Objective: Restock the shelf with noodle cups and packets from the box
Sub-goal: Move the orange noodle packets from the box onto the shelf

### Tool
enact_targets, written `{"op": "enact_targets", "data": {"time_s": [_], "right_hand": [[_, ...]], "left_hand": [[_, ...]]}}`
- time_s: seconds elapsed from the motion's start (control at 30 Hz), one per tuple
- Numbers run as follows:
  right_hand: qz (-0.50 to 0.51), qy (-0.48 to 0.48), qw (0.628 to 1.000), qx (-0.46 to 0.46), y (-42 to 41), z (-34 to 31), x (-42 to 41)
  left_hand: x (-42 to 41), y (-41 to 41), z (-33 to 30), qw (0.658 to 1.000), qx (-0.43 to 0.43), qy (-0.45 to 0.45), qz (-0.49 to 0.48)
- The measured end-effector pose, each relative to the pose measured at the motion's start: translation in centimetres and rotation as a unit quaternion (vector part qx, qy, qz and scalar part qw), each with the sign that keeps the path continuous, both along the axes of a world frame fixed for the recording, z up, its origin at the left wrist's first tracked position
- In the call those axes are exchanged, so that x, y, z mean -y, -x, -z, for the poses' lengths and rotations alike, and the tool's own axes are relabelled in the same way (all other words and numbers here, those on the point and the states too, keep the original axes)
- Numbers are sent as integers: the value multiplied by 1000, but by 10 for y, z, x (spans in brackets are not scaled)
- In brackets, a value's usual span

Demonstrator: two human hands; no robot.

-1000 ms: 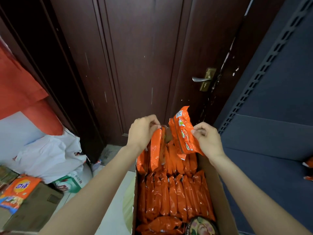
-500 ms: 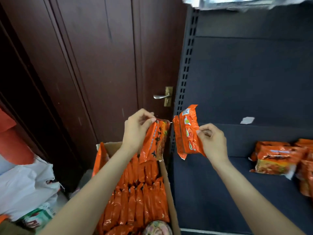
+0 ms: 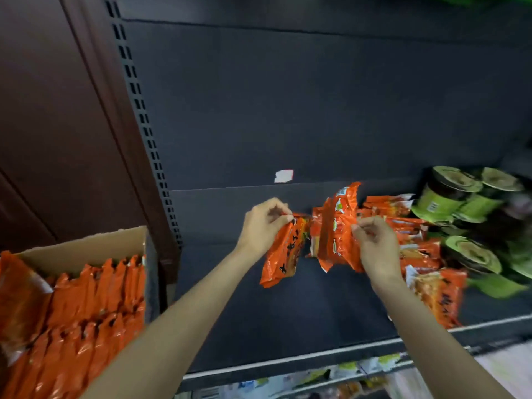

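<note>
My left hand (image 3: 263, 224) pinches the top edge of an orange noodle packet (image 3: 283, 251) that hangs over the dark shelf (image 3: 273, 318). My right hand (image 3: 374, 244) pinches another orange packet (image 3: 335, 231), held upright just to the right of the first. Both packets hang above the shelf board, left of a pile of orange packets (image 3: 429, 272) lying on it. The cardboard box (image 3: 95, 243) at lower left holds several rows of orange packets (image 3: 74, 312) standing on edge.
Green noodle cups (image 3: 457, 194) lie tipped on the right end of the shelf. A perforated upright (image 3: 144, 122) and a dark brown door (image 3: 51, 110) stand to the left. A white label (image 3: 283, 176) sticks on the back panel. A lower shelf (image 3: 316, 378) holds more packets.
Both hands carried their packets from above the box rightward to over the shelf. The view swung right, bringing the shelf's packets and green cups into sight.
</note>
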State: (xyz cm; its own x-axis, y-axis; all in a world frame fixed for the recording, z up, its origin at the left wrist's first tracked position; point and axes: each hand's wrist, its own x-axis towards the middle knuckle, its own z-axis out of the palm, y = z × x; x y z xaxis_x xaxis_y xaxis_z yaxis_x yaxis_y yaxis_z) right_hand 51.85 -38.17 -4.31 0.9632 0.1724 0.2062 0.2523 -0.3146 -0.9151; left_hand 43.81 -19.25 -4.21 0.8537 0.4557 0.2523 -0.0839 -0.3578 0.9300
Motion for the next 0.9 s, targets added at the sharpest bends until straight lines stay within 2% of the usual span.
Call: {"op": "enact_targets", "data": {"time_s": [0.1, 0.23, 0.3, 0.4, 0.57, 0.8, 0.9], "right_hand": [[22, -2, 1000, -2, -20, 9, 29], [48, 10, 999, 1, -39, 22, 52], [48, 24, 999, 9, -44, 31, 58], [37, 61, 997, 8, -43, 44, 60], [12, 108, 994, 21, -37, 71, 50], [-31, 195, 971, 131, -27, 109, 31], [-37, 261, 956, 129, -34, 120, 32]], "left_hand": [[32, -36, 10, 999, -14, -15, 34], [55, -70, 28, 997, -5, 61, 52], [58, -75, 46, 995, -31, 76, 60], [55, -76, 75, 995, -88, 51, 20], [42, -83, 87, 987, -145, 49, -49], [55, -97, 85, 989, -130, 63, 18], [63, -103, 83, 990, -120, 65, 44]]}}
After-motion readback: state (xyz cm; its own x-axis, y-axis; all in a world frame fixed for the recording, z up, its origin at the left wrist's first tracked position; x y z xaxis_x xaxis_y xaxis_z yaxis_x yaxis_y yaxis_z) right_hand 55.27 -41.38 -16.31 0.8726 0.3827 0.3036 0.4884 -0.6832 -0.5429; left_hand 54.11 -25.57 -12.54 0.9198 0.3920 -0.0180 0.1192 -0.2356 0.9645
